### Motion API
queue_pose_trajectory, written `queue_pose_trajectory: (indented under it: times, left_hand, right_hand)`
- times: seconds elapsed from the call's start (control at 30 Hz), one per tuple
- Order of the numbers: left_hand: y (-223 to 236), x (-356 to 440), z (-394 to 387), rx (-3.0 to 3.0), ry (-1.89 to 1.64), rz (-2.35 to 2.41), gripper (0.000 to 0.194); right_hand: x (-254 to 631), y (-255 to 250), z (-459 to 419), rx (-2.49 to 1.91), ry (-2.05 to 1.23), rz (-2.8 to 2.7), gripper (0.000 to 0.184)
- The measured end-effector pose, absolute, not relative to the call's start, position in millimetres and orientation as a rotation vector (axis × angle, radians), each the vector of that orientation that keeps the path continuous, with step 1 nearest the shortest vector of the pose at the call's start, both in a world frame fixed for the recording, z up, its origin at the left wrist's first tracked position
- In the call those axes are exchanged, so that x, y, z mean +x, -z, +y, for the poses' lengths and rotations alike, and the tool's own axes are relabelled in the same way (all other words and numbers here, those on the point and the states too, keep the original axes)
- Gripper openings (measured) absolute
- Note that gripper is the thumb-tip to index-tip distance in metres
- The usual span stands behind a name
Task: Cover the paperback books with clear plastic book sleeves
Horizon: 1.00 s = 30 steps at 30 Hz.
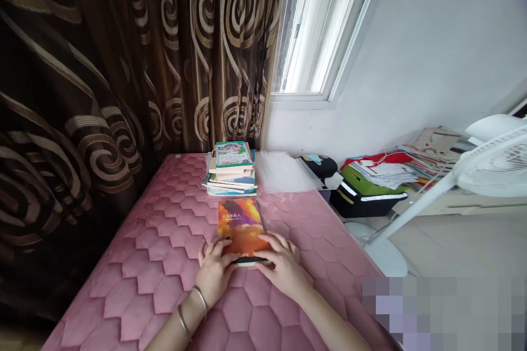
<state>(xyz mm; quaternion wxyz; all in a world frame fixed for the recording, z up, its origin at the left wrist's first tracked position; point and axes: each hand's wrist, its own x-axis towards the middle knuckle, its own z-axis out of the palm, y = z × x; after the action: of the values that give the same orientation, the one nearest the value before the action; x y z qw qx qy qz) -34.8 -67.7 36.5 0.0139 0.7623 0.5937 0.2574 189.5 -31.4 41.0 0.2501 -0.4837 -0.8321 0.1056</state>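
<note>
An orange-covered book (241, 227) lies flat on a pink quilted mattress (164, 263). My left hand (214, 271) rests at its near left corner, fingers curled against the book's edge. My right hand (280, 266) lies over the near right corner, fingers stretched along the bottom edge and touching the cover. Both hands are pressed on the book's near end. Two bangles sit on my left wrist. Just beyond the orange book stands a stack of several books (231, 175) with a green cover on top.
A brown curtain with swirl patterns (102, 77) hangs along the left and back. A window (317, 27) is behind. Clear plastic sleeves (284, 173), a black-and-green bag (362, 194), piled papers (395, 167) and a white fan (489, 167) are at the right.
</note>
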Motion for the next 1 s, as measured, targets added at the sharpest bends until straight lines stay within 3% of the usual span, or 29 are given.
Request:
queue_pose_trajectory:
  times: [0.23, 0.67, 1.0]
  left_hand:
    - [-30, -74, -69, 2.292, -0.748, 1.856, 0.036]
    - [-25, -73, -70, 2.31, -0.766, 1.852, 0.034]
    - [-23, -72, -69, 2.361, -0.804, 1.89, 0.036]
  right_hand:
    - [226, -28, -20, -1.284, -0.427, -2.225, 0.022]
    - [226, -36, -15, -1.229, -0.598, -2.207, 0.022]
    - [156, -48, 110, -1.436, -0.581, -2.067, 0.034]
